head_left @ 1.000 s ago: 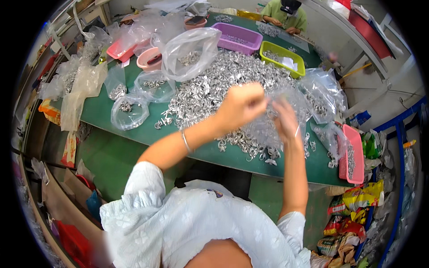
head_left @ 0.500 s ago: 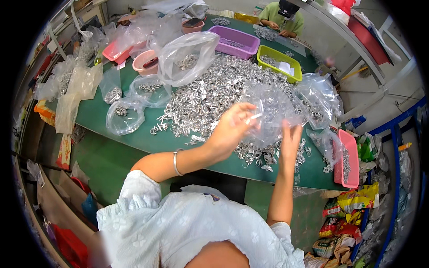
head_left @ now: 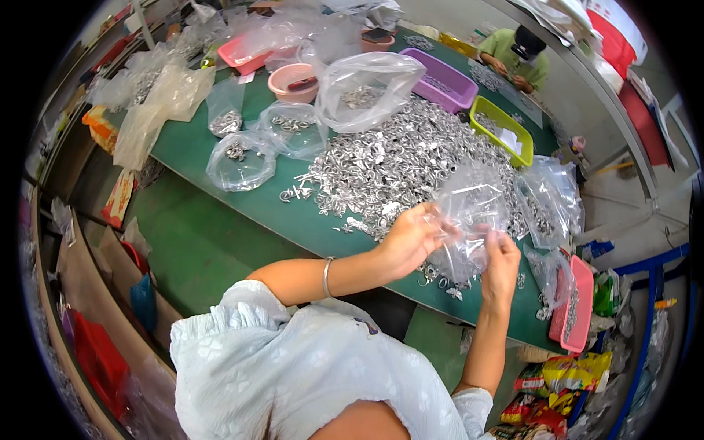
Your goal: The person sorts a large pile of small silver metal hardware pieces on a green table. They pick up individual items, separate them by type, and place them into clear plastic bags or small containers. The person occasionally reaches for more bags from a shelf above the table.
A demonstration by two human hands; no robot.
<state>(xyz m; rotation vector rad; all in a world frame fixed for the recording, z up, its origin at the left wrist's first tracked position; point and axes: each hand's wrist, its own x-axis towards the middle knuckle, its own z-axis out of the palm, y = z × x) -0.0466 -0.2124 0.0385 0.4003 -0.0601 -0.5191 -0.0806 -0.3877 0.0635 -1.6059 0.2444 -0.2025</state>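
A clear plastic bag (head_left: 469, 209) hangs between my two hands, over the near right part of a big heap of small silvery metal pieces (head_left: 389, 165). The fingers of my left hand (head_left: 416, 238) pinch its left side. On the opposite side, the thumb and fingers of my right hand (head_left: 501, 257) are closed on its edge. Through the film no metal pieces can be made out for certain inside it. A silver bangle (head_left: 327, 279) circles my left wrist. Part of the heap lies hidden behind the bag and my hands.
Open clear bags with metal pieces (head_left: 242, 161) stand left of the heap. Behind are a purple basket (head_left: 469, 99), a green basket (head_left: 522, 150) and a pink bowl (head_left: 282, 81). A pink tray (head_left: 581, 293) sits at the right edge. A person (head_left: 517, 59) works across the green table (head_left: 191, 150).
The view has swung, so the table sits further right and tilted. My hands have brought the bag a little nearer, and its film looks more spread out.
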